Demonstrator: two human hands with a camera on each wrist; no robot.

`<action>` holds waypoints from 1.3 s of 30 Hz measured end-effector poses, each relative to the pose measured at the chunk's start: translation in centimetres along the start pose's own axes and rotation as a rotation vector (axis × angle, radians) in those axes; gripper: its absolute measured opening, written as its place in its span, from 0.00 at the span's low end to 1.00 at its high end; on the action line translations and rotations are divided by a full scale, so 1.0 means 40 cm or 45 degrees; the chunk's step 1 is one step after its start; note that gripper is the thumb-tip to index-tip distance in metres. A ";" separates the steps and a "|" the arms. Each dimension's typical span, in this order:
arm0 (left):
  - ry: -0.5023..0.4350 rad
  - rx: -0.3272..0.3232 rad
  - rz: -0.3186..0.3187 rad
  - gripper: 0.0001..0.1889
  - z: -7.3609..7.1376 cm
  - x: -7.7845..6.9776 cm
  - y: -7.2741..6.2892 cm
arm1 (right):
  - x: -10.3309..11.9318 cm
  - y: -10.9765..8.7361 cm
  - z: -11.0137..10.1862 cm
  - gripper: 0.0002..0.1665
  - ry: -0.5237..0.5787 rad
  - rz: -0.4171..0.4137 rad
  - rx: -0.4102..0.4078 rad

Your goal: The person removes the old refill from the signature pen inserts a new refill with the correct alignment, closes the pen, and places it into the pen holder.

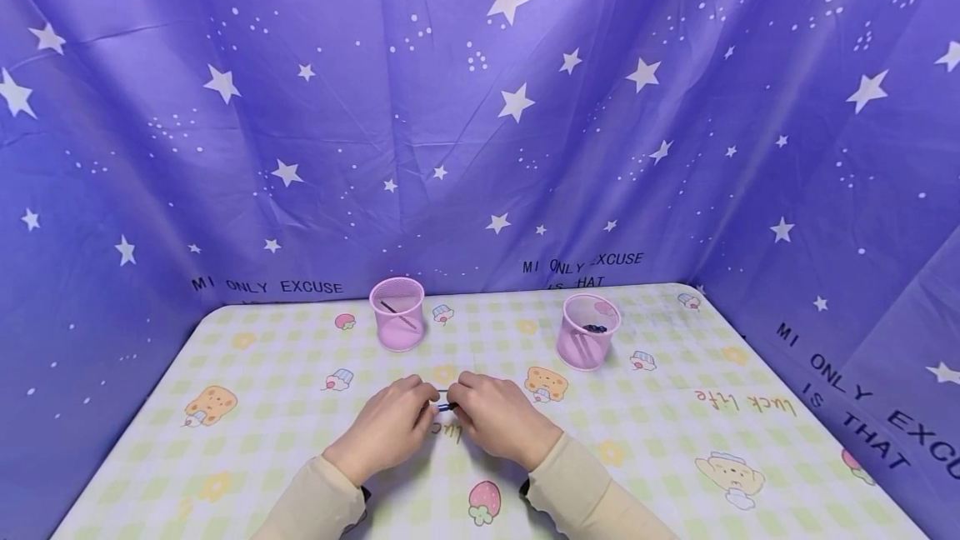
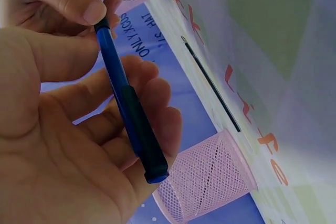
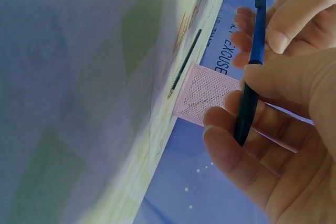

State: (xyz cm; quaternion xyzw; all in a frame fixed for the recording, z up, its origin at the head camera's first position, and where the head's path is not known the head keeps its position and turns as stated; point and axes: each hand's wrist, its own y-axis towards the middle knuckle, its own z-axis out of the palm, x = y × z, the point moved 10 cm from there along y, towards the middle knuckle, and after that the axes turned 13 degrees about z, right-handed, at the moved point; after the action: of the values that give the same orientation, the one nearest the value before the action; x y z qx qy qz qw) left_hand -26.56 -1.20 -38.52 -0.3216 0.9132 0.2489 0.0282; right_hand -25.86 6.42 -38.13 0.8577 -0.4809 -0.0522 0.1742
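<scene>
Between the two hands is a pen (image 1: 446,407) with a blue barrel, a dark clip end and a black front section. My left hand (image 1: 390,423) holds the blue barrel (image 2: 111,59) between thumb and fingers, the clip end lying over its curled fingers. My right hand (image 1: 506,417) pinches the black front section (image 3: 247,109) with its thumb close to where black meets blue. Just beyond the fingertips, a thin dark pen refill (image 2: 212,85) lies on the tablecloth, apart from both hands.
A pink mesh cup (image 1: 399,338) with thin dark sticks inside stands at the back left. Another pink mesh cup (image 1: 583,354), holding small dark pieces, stands back right. A checked tablecloth (image 1: 285,440) covers the table, and a purple starry curtain (image 1: 450,107) hangs behind it.
</scene>
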 end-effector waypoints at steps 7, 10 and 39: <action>-0.026 0.094 -0.025 0.06 0.014 0.001 0.003 | -0.001 0.000 0.001 0.03 -0.001 -0.004 -0.007; -0.043 0.115 -0.032 0.07 0.019 0.005 0.003 | 0.000 0.001 0.001 0.05 -0.002 -0.008 -0.010; 0.002 0.012 0.034 0.09 -0.001 -0.003 0.000 | 0.000 0.000 0.005 0.04 0.018 -0.009 -0.001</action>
State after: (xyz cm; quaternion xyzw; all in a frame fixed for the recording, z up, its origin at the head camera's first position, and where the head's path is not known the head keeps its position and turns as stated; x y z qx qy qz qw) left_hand -26.44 -1.14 -38.46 -0.3093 0.9186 0.2445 0.0255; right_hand -25.90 6.36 -38.32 0.8596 -0.4767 -0.0471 0.1777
